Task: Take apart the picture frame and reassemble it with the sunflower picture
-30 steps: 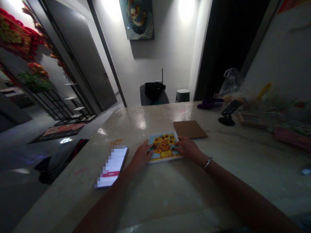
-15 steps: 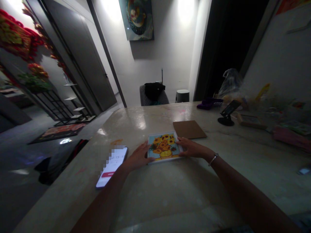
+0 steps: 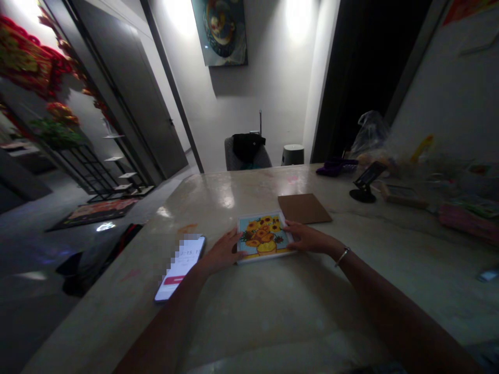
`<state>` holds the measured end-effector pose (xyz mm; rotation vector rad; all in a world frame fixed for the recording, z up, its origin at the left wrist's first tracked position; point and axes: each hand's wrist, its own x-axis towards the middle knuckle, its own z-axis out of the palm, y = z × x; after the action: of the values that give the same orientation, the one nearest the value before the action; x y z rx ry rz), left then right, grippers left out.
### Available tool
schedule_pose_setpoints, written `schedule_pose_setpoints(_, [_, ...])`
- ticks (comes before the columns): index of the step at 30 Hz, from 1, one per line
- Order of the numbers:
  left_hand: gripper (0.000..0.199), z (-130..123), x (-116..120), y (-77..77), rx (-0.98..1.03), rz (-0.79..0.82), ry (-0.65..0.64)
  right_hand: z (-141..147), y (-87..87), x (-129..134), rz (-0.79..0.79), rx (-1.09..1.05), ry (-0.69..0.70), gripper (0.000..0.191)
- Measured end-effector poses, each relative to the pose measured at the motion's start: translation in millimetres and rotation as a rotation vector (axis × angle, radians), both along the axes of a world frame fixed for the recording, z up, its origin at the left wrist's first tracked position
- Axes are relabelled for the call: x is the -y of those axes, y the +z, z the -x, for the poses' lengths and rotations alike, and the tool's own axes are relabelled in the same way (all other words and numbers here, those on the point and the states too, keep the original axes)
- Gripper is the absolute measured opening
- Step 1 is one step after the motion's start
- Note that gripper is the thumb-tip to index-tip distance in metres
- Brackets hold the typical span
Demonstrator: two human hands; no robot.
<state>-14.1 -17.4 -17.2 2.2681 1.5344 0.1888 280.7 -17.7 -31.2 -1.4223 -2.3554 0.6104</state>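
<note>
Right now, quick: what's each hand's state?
Left hand: open, touching the left edge of the framed sunflower picture.
Right hand: open, touching its right edge; how firmly either grip presses cannot be told.

One surface (image 3: 273, 306) carries one framed sunflower picture (image 3: 263, 235) at its middle, between one left hand (image 3: 222, 253) and one right hand (image 3: 311, 239), two in all, with one bracelet (image 3: 342, 256). One phone (image 3: 182, 265) lies toward the left edge. Toward the far edge lie one brown board (image 3: 304, 209), one black stand (image 3: 365, 183) and one purple item (image 3: 331, 168); clutter (image 3: 462, 215) along the right edge is too blurred to count.
</note>
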Motion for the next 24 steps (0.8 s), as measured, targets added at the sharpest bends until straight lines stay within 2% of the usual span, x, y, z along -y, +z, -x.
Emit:
schedule_pose_setpoints(2, [0.069, -0.1, -0.8, 0.0, 0.063, -0.040, 0.021, -1.1, -5.1, -7.1, -0.091, -0.073, -0.112, 0.050])
schedule_pose_setpoints(4, [0.064, -1.6, -0.7, 1.4, 0.155, -0.058, 0.057, -5.8, -9.6, -15.2, -0.209, -0.115, -0.285, 0.040])
schedule_pose_setpoints(6, [0.058, -4.3, 0.2, 3.3, 0.238, -0.052, 0.070, -14.9, -13.4, -22.1, -0.282, -0.095, -0.446, 0.039])
schedule_pose_setpoints(8, [0.055, -7.2, 1.7, 5.0, 0.261, -0.057, 0.061, -26.7, -16.6, -26.2, -0.288, -0.011, -0.606, 0.044])
schedule_pose_setpoints(11, [0.055, -10.5, 3.8, 5.3, 0.195, -0.107, 0.088, -42.7, -20.5, -27.5, -0.229, 0.107, -0.800, 0.051])
schedule_pose_setpoints(13, [0.054, -11.5, 4.5, 3.9, 0.149, -0.128, 0.105, -48.8, -22.2, -27.1, -0.193, 0.130, -0.864, 0.052])
schedule_pose_setpoints(16, [0.053, -11.3, 4.7, 0.4, 0.118, -0.148, 0.122, -52.3, -22.6, -28.3, -0.166, 0.070, -0.890, 0.051])
schedule_pose_setpoints(20, [0.054, -9.5, 3.7, -4.8, 0.066, -0.155, 0.143, -56.2, -20.6, -35.1, -0.171, -0.238, -0.972, 0.053])
schedule_pose_setpoints(24, [0.056, -9.8, 2.9, -7.4, 0.047, -0.168, 0.122, -56.7, -22.2, -42.4, -0.175, -0.828, -1.057, 0.058])
